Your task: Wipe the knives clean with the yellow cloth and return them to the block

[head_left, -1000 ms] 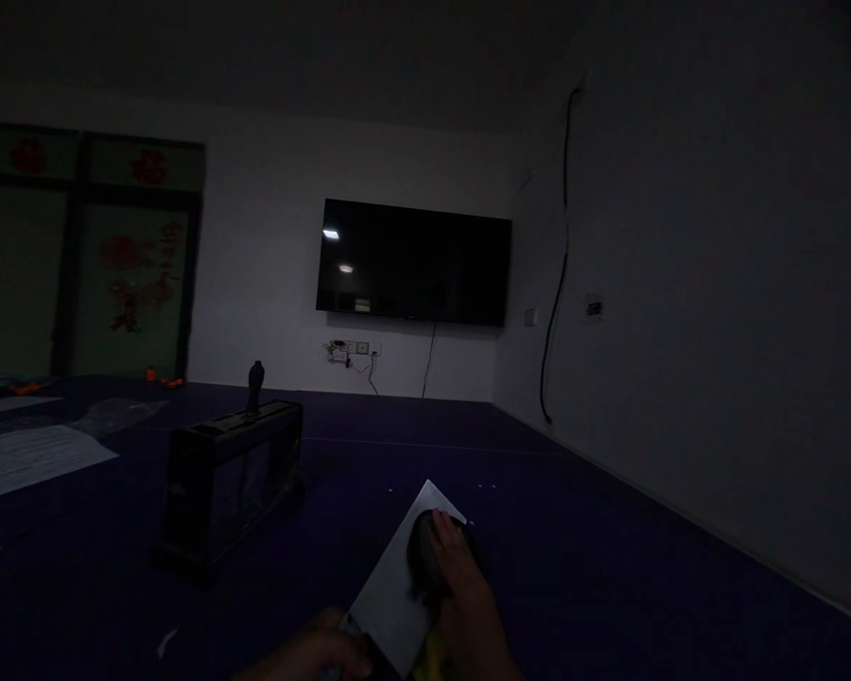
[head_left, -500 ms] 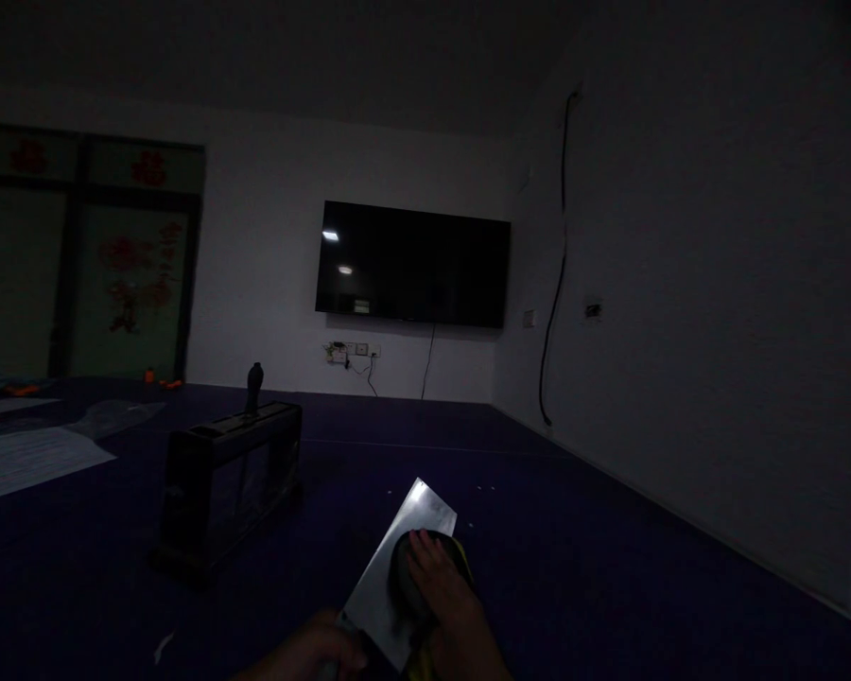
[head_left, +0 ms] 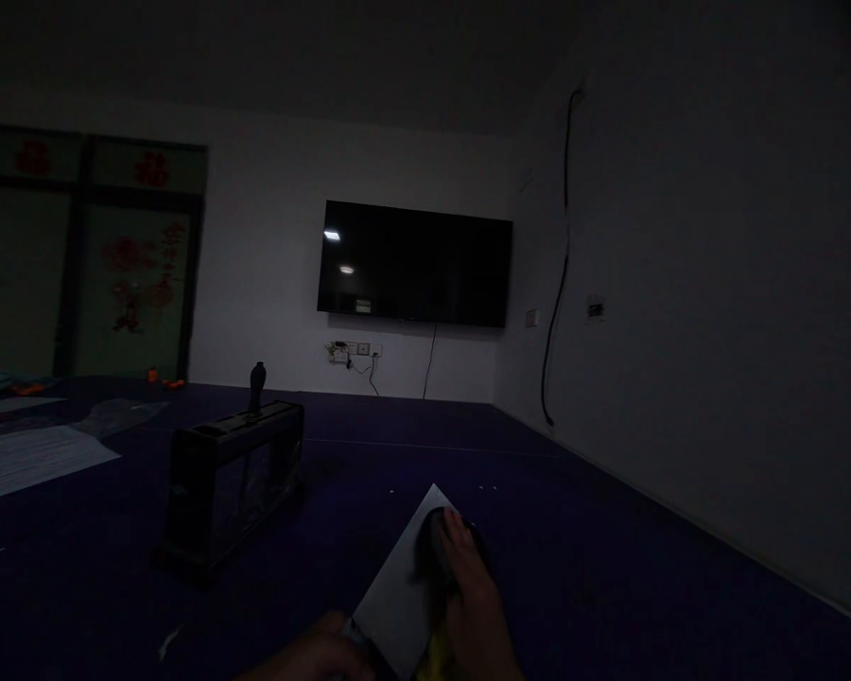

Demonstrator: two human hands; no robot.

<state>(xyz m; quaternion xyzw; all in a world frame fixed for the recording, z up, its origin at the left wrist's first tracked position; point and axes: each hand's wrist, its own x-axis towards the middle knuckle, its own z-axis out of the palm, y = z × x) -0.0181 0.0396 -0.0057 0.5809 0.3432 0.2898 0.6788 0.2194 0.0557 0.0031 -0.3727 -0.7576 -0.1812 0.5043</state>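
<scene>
In a dim room, my left hand point(head_left: 319, 653) grips the near end of a flat, shiny metal blade point(head_left: 397, 586) at the bottom edge of the view. My right hand point(head_left: 472, 605) presses a dark pad point(head_left: 432, 549) with a yellow underside against the blade's upper face, fingers curled over it. Both hands sit low in the view above the dark purple floor point(head_left: 610, 567).
A black box-shaped case point(head_left: 231, 478) with a small dark figure on top stands to the left. A wall-mounted television point(head_left: 415, 263) hangs ahead, with sockets and cables below. White sheets point(head_left: 28, 454) lie on the floor at far left.
My right hand slid the pad back along the blade toward me, then forward to the far end. The blade's tilt shifted slightly and its glint has dulled.
</scene>
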